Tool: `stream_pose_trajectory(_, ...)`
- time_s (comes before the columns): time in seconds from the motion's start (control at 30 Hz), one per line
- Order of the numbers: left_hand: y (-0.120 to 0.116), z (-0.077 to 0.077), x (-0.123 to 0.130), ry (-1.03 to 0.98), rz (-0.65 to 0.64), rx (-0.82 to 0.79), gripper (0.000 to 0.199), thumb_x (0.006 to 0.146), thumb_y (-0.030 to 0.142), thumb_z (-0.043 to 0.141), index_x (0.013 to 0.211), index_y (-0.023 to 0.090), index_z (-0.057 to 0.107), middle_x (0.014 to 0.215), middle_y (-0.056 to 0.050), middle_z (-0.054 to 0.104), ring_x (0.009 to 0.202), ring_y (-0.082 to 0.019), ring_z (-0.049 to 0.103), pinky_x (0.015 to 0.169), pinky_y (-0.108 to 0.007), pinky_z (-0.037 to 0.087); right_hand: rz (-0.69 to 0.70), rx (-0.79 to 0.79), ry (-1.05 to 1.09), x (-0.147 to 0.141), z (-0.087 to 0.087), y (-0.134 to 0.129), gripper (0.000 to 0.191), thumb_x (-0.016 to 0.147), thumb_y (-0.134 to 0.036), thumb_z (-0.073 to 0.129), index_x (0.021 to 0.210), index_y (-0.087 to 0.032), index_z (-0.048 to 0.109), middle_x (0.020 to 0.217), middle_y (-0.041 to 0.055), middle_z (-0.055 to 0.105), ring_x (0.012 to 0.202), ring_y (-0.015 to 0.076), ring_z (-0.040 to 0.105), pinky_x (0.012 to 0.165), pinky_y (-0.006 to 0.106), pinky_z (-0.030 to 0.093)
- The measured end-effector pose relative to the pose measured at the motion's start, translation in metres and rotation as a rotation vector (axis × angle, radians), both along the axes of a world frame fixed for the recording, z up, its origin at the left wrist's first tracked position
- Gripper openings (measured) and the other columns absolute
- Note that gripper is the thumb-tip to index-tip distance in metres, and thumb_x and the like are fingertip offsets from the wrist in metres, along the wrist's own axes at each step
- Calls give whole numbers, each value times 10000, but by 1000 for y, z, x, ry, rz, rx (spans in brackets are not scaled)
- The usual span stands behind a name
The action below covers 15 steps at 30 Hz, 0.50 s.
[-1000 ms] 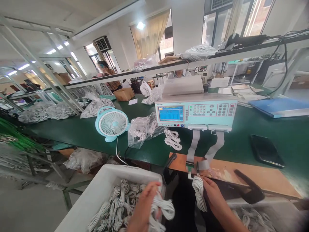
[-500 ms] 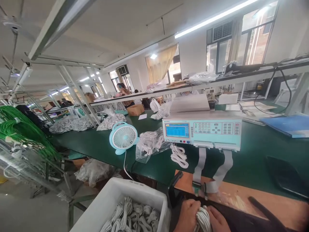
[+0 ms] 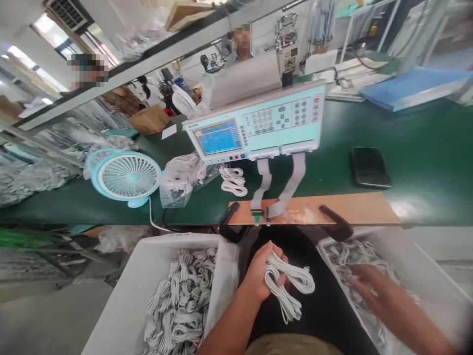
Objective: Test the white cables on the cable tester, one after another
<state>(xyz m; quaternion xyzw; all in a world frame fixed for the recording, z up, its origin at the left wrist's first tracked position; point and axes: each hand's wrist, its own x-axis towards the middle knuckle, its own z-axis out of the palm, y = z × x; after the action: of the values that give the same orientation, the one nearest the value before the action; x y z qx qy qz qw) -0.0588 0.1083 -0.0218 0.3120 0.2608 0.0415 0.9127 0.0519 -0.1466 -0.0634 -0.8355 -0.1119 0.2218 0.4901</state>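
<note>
My left hand (image 3: 260,273) is closed around coiled white cables (image 3: 290,283); two looped bundles stick out to the right of its fingers, over my lap. My right hand (image 3: 369,283) reaches over the right white bin (image 3: 424,276), smeared by motion. Its fingers look stretched out and apart, just above the cable bundles (image 3: 354,254) lying there, and I see nothing held in it. To my left, another white bin (image 3: 121,291) holds many tied grey-white cable bundles (image 3: 181,305).
A tester (image 3: 284,125) with a lit screen stands on the green table (image 3: 332,187); its ribbon cables (image 3: 291,182) run to an orange board (image 3: 358,202) with black clamps. Also there are a blue fan (image 3: 129,175), bagged cables (image 3: 181,175), a loose coil (image 3: 233,181) and a phone (image 3: 369,167). People are behind.
My view has turned down and right. Both hands were together at the cables; now the left alone holds them, and the right has moved away to the right bin.
</note>
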Motion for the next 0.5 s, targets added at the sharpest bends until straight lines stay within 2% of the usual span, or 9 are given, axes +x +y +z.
stream_pose_trajectory(0.03,-8,3,6,-35,2,27,339,758,434,647,656,161,474,648,3,484,504,-99,486,301,-147,359,55,93,104,-8,2,9,385,621,-524,717,886,-244,711,945,92,687,855,309,608,798,394,473)
stream_pose_trajectory(0.13,-29,10,20,-137,11,156,349,746,384,673,614,159,441,702,5,456,559,-94,479,333,-138,372,213,444,486,-25,13,43,440,756,-544,612,1052,-222,660,933,76,683,851,280,625,774,383,499)
stream_pose_trajectory(0.23,-38,12,26,-137,-69,328,328,778,368,641,615,147,461,793,-7,476,517,-53,436,372,-147,358,151,648,513,-24,21,59,348,808,-493,573,1003,-215,650,869,42,666,820,240,613,738,333,501)
stream_pose_trajectory(0.3,-37,11,25,-95,-140,523,267,784,370,630,669,145,544,914,-31,494,535,-50,445,404,-165,365,79,631,386,-16,25,56,291,807,-463,575,937,-214,651,847,35,660,794,226,607,724,312,500)
stream_pose_trajectory(0.4,-32,12,21,19,-186,980,187,763,342,656,869,188,669,1102,-73,487,740,-132,533,525,-209,430,72,451,100,-5,30,44,281,770,-381,619,998,-220,649,963,54,673,879,240,612,801,321,488)
stream_pose_trajectory(0.47,-34,15,17,91,-175,1239,216,775,298,645,973,220,680,1098,-81,520,833,-174,542,630,-246,452,118,339,-45,-1,33,37,343,750,-329,632,1077,-224,633,1041,68,668,944,251,612,851,335,477)
stream_pose_trajectory(0.5,-36,17,15,92,-170,1314,224,789,276,628,1002,231,678,1051,-78,551,843,-183,543,674,-263,454,151,304,-97,-1,35,36,369,742,-311,633,1100,-223,627,1052,72,668,957,255,614,861,342,477)
